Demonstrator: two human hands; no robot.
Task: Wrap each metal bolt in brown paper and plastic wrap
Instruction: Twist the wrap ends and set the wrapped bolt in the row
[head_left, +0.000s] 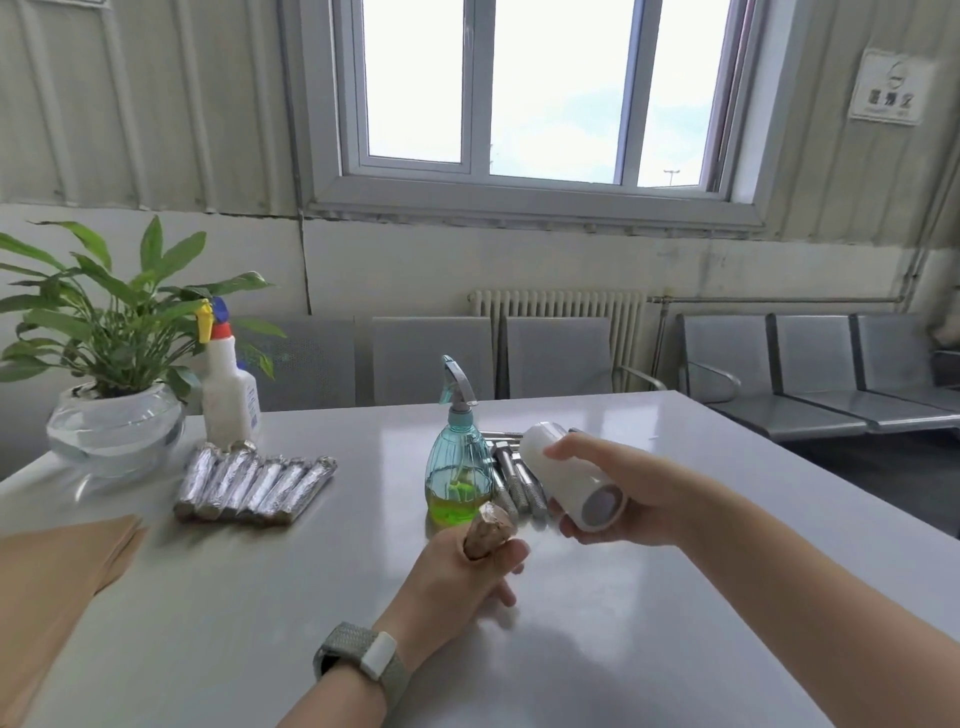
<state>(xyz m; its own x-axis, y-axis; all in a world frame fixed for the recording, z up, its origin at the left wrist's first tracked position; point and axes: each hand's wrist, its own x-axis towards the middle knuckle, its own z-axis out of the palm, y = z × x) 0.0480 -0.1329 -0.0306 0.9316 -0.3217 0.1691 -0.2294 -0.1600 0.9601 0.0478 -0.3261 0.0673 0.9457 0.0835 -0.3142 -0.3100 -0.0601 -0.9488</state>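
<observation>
My left hand (457, 577) grips a bolt wrapped in brown paper (488, 530), its top end sticking up out of my fist above the table. My right hand (618, 499) holds a white roll of plastic wrap (566, 478) lifted off the table, its open core facing me. Bare metal bolts (517, 480) lie behind the roll and the teal bottle, partly hidden. A row of several finished wrapped bolts (254, 488) lies at the left middle of the table. A stack of brown paper sheets (57, 577) sits at the left edge.
A teal spray bottle with green liquid (458, 467) stands just beyond my left hand. A white spray bottle (228, 395) and a potted plant in a glass bowl (111, 415) stand at the back left. Grey metal chairs (810, 379) line the wall beyond the white table (649, 623).
</observation>
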